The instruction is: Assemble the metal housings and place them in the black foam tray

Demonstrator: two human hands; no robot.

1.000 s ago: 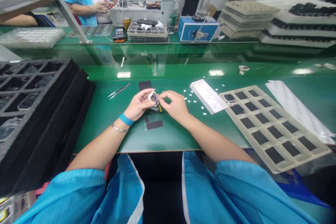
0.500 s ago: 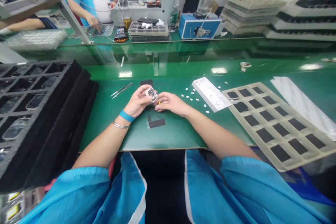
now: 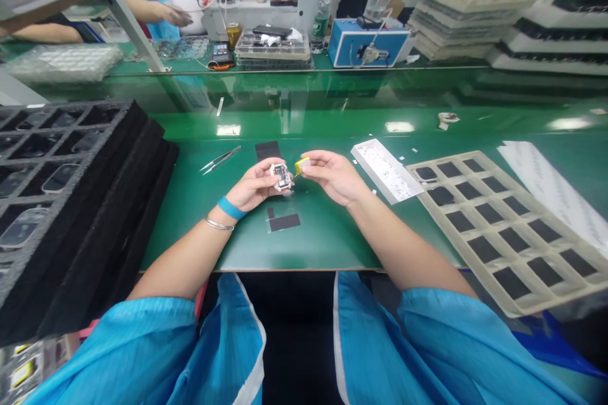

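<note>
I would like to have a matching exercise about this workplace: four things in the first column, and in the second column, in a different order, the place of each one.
Things:
1. white-framed part
2. yellow-edged piece
3. tweezers
4. white box

Places:
A. held in the right hand
B. beside the beige tray
C. held in the left hand
D. on the green table, to the left of both hands

Right pairs: 1-C, 2-A, 3-D, 4-B

Tweezers (image 3: 221,160) left of device (image 3: 282,178), box (image 3: 372,173) right (tray (image 3: 474,218) beside box).
</note>
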